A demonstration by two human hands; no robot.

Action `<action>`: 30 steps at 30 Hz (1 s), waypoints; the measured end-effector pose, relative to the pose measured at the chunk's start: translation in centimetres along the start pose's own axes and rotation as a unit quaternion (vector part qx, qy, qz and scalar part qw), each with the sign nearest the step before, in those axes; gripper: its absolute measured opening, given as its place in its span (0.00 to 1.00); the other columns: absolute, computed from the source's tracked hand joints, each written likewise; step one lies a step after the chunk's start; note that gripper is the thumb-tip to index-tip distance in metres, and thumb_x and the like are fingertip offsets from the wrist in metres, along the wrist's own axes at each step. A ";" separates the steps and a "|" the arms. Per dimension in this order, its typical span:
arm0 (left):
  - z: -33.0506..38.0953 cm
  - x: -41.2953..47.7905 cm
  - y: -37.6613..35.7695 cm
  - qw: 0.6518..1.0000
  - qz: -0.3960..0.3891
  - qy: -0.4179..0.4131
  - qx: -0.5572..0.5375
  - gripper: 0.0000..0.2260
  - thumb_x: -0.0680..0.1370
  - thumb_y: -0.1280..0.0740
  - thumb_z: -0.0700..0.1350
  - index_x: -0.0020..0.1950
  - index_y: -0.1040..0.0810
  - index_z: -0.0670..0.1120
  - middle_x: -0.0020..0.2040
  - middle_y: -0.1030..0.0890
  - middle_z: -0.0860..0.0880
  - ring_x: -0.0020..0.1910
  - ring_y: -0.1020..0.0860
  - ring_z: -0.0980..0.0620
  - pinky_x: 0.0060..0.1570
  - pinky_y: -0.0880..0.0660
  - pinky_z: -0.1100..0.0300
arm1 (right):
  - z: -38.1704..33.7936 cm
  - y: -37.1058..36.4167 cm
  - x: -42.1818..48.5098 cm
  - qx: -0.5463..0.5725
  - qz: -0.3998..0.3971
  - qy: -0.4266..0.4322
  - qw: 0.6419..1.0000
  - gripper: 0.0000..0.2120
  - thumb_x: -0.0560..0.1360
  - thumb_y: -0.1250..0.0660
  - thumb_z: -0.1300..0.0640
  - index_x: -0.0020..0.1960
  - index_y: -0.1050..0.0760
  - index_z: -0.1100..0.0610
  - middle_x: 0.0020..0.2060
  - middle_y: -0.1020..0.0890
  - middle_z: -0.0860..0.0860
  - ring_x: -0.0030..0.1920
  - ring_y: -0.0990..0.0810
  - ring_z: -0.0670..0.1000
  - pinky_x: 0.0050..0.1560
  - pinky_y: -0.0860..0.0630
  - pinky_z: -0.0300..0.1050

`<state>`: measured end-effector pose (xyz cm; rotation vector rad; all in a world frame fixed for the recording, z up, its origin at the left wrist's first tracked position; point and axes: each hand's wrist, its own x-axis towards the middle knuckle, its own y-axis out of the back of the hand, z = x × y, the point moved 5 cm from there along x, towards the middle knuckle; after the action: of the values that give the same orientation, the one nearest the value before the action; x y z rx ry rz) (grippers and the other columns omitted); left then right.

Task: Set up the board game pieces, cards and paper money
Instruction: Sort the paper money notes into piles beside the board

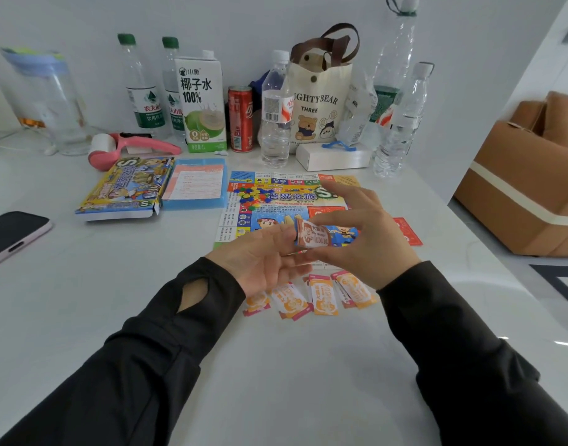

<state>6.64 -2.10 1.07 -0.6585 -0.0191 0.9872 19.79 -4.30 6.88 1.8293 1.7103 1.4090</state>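
A white table [276,365] is set against a pale wall, with a brown sofa to the right. The game board [285,196], a thin printed sheet in bright colours, is laid flat near the table's middle. It is marked "世界之旅" beside a large green "S". A heap of small coloured pieces [248,196] is gathered on its left part. Four small piles of orange-and-white notes [321,297] are spread in a row on the table at the board's near edge. A red card [408,231] lies just beside the board's right edge. The game box [125,188] and a blue tray [195,185] holding a printed sheet are placed to the board's left.

Behind the board, a carton [202,101] is labelled "小象 椰子水 100%". A cloth bag [318,101] shows "GHTYBEAR THREE".

A bundle of paper money [313,238] is held above the board's near part. It is pinched at its left end by the left hand [260,262], whose palm is turned up. Its right end is gripped between the thumb and curled fingers of the right hand [363,233].
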 end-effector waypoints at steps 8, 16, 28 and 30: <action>-0.3 0.3 -0.3 0.997 -0.066 -0.013 -0.027 0.37 0.46 0.17 0.48 0.53 0.22 0.41 0.50 0.18 0.39 0.45 0.17 0.45 0.41 0.19 0.55 | 0.1 -0.3 -0.1 0.033 -0.004 -0.010 0.999 0.17 0.63 0.22 0.54 0.51 0.18 0.48 0.66 0.31 0.41 0.67 0.39 0.43 0.64 0.39 0.41; -0.2 0.3 -0.4 0.998 -0.056 -0.027 -0.016 0.30 0.53 0.20 0.48 0.52 0.23 0.41 0.46 0.17 0.40 0.40 0.17 0.46 0.41 0.20 0.54 | -0.3 -0.4 -0.2 0.024 -0.017 -0.018 0.999 0.18 0.63 0.22 0.54 0.52 0.19 0.49 0.67 0.32 0.43 0.69 0.40 0.45 0.63 0.40 0.41; 0.0 0.1 -0.4 0.998 -0.055 -0.039 0.001 0.22 0.61 0.24 0.46 0.52 0.24 0.41 0.43 0.17 0.40 0.37 0.17 0.47 0.39 0.20 0.56 | -0.2 -0.3 -0.1 0.062 -0.074 -0.037 0.995 0.20 0.62 0.23 0.51 0.52 0.23 0.41 0.68 0.33 0.41 0.71 0.40 0.45 0.67 0.41 0.45; 0.1 0.1 -0.5 0.997 -0.061 -0.035 0.010 0.22 0.60 0.21 0.46 0.50 0.23 0.42 0.41 0.17 0.41 0.37 0.17 0.47 0.38 0.20 0.56 | -0.3 -0.1 -0.1 0.093 -0.095 -0.044 0.990 0.18 0.63 0.24 0.51 0.49 0.25 0.37 0.68 0.33 0.41 0.71 0.39 0.44 0.68 0.41 0.46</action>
<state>7.02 -2.19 1.37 -0.5982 -0.1099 0.8902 19.51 -4.51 6.95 1.7354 1.9687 1.1113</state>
